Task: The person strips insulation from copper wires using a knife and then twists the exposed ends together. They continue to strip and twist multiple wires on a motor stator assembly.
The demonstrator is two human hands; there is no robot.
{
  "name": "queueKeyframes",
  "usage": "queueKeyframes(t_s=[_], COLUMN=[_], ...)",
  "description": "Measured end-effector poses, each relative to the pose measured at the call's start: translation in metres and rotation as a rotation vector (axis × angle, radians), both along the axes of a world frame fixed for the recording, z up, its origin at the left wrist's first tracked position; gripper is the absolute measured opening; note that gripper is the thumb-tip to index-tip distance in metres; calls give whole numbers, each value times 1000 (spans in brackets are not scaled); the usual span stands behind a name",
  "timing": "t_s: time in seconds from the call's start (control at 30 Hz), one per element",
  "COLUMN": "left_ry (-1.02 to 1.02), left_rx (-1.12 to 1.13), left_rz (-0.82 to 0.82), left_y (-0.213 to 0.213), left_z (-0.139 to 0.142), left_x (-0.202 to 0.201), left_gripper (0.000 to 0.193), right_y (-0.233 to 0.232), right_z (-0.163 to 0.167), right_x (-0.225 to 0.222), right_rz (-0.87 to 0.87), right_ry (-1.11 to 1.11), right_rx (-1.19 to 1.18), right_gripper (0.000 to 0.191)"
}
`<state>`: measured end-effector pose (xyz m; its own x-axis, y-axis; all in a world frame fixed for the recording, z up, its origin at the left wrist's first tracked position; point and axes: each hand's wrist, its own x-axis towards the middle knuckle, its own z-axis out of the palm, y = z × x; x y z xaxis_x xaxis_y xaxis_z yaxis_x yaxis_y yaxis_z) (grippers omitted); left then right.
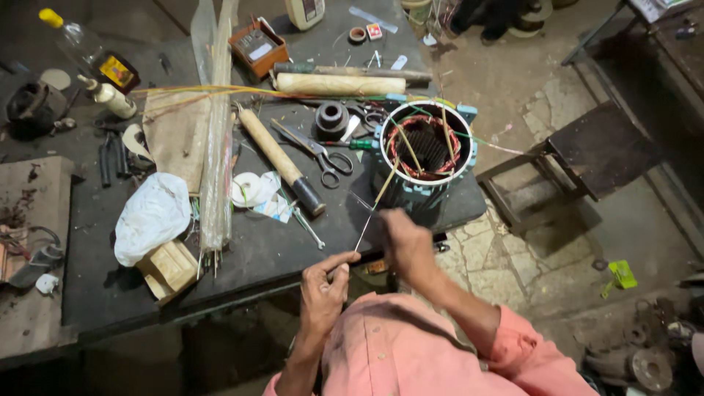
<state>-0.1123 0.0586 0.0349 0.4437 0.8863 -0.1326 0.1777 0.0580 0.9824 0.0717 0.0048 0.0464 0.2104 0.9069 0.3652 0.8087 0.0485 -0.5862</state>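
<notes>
The left hand (325,282) sat near the counter's (257,253) front edge, its thumb and forefinger pinched shut on the lower end of a thin pale strip (364,229). The strip ran up and to the right from that pinch toward the stator (425,158), which stood upright at the counter's right front corner, its bore facing up and ringed with red and copper windings. The right hand (402,236) was blurred, just in front of the stator's base and beside the strip's upper part; whether it gripped the strip or merely hovered over it I could not tell. Several flat sticks (409,149) leaned out of the stator's slots, and green and yellow wires trailed from its rim. To the stator's left lay scissors (317,152), handles toward the front, and beside them a wooden mallet (282,161) with a dark head, lying aslant. Further left a bundle of clear sleeves (217,139) stretched from back to front, next to a crumpled white bag (151,217) and a small wooden block (171,268). A paper roll (337,84) lay crosswise behind the scissors, and a bottle (89,50) with a yellow cap rested at the far left corner. Off the counter, to the right, a dark stool (579,158) stood on the stone floor.
</notes>
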Motion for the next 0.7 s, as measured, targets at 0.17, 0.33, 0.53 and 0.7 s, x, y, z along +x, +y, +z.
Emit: queueKeyframes(t_s=[0.17,0.33,0.53,0.7], left_ry=[-306,-648,-855,-908], left_rx=[-453,-803,-992,-988], left_rz=[29,-32,-56,-74], left_y=[3,2,-2,-2], left_z=[-11,-14,-16,-18], left_x=[-3,-6,-5,-4], left_gripper=[27,25,25,26], right_y=[-1,-4,-2,-2], right_z=[-19,-16,-16,-29], right_x=[-3,-5,-9,-6], right_rz=[95,35,5,112], right_ry=[95,100,158,145], right_rx=[53,74,131,143], right_gripper=[31,33,27,36])
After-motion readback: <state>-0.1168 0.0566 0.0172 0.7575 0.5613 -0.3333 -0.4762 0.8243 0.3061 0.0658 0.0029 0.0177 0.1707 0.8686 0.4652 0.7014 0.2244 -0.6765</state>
